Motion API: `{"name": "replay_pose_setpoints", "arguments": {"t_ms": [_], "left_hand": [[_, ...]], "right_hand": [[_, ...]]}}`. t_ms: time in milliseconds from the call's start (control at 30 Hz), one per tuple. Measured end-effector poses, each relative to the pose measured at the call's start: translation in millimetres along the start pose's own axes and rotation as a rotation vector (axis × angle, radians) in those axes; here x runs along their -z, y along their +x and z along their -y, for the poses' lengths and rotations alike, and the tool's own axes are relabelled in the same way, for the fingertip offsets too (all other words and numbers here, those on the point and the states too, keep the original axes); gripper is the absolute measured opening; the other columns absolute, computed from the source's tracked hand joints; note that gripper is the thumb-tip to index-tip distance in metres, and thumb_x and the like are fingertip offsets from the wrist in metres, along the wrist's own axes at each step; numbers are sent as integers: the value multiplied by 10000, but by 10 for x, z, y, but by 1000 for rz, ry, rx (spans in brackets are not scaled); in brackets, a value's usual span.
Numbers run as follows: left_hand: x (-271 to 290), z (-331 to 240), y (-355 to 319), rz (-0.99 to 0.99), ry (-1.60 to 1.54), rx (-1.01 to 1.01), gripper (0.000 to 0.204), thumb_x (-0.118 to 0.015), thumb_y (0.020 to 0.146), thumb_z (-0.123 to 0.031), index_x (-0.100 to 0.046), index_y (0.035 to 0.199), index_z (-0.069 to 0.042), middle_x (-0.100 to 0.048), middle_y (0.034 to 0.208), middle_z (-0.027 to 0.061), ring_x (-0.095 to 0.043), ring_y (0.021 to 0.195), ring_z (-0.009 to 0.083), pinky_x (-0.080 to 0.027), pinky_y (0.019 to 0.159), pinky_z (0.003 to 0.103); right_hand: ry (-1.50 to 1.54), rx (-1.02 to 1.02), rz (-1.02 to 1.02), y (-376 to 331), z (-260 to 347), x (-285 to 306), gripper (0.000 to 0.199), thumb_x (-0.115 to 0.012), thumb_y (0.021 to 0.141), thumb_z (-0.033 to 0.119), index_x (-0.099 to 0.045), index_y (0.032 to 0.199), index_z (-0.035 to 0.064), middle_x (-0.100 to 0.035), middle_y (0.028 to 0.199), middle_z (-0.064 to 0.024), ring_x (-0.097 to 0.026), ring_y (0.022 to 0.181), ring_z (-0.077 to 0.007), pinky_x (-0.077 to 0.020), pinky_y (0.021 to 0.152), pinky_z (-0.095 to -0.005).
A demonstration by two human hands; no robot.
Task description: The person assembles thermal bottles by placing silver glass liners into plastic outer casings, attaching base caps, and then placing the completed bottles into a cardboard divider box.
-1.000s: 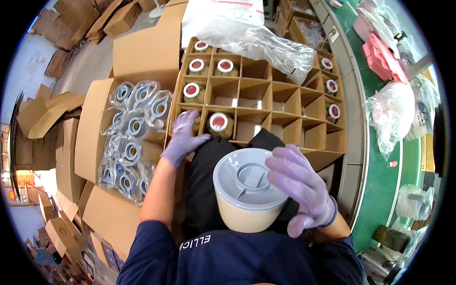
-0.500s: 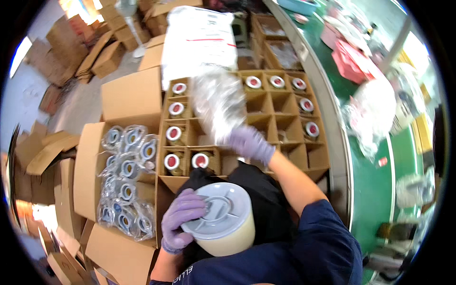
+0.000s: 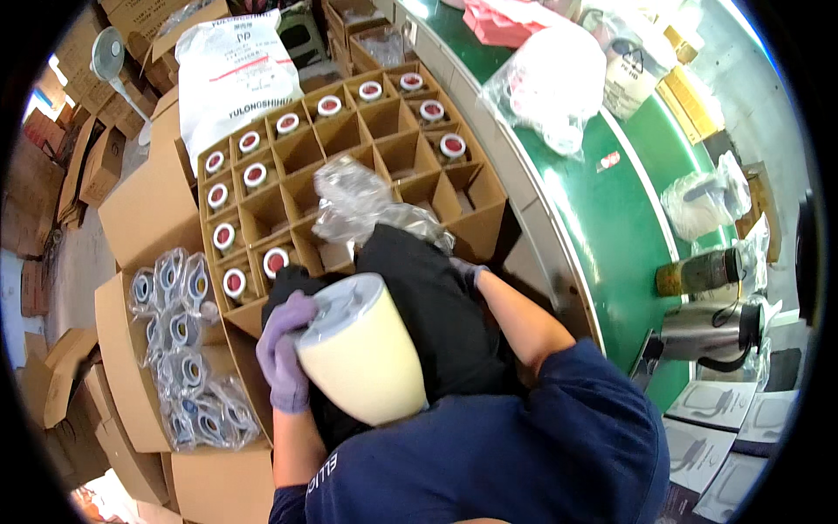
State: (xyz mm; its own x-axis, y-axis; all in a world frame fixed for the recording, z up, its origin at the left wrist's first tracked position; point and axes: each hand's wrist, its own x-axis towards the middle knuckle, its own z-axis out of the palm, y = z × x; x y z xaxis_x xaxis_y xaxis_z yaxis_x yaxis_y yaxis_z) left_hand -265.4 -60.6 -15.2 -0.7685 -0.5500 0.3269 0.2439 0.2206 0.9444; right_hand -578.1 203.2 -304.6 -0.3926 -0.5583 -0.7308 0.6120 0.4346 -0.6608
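Note:
My left hand (image 3: 286,345), in a purple glove, grips the rim of a cream plastic container (image 3: 367,362) with a grey-blue ribbed end. The container lies tilted on my lap against my shirt. Down beside my right knee is my right hand (image 3: 469,272), also gloved, its fingers hidden behind the black trouser leg. A crumpled clear plastic bag (image 3: 358,203) rests across the divided carton (image 3: 262,210), just beyond my knees. Jars with white-and-red lids (image 3: 329,106) stand in several of the carton's compartments.
An open carton (image 3: 118,341) on the left holds bagged parts with blue rings (image 3: 192,371). Beyond the divided carton lies a white sack (image 3: 236,83). A green worktop (image 3: 559,210) runs along the right, bearing a steel kettle (image 3: 707,336) and plastic bags.
My right hand has left the clear bag and dropped beside my right knee; the bag now lies on the carton. The container has tipped further over in my left hand. The view has turned right.

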Motion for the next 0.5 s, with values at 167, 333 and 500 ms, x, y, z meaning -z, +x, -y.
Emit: {"name": "replay_pose_setpoints", "arguments": {"t_ms": [167, 333, 500], "left_hand": [[24, 15, -45, 46, 165, 42, 323, -538, 915, -185, -692, 1074, 50, -695, 1085, 147, -607, 1116, 286, -399, 1085, 409], [193, -105, -148, -34, 206, -50, 484, -420, 1033, -346, -665, 1171, 47, -684, 1217, 168, -586, 1242, 289, -299, 1174, 456], [123, -94, -47, -98, 120, 105, 674, -220, 1079, -439, -602, 1278, 80, -623, 1340, 209, -514, 1343, 321, -257, 1212, 430]], "right_hand": [[78, 24, -252, -289, -287, -601, 446, -613, 921, 389, -707, 1131, 7, -709, 1084, -209, -674, 1017, -350, -515, 916, -428], [-994, 252, -599, -1484, 839, -863, 425, -671, 863, 374, -708, 1072, 6, -700, 1062, -252, -670, 1027, -398, -516, 903, -464], [-954, 1491, -244, -2744, 1786, -2092, 636, -632, 886, 267, -488, 1430, -29, -499, 1436, -256, -482, 1332, -418, -340, 1142, -502]]}}
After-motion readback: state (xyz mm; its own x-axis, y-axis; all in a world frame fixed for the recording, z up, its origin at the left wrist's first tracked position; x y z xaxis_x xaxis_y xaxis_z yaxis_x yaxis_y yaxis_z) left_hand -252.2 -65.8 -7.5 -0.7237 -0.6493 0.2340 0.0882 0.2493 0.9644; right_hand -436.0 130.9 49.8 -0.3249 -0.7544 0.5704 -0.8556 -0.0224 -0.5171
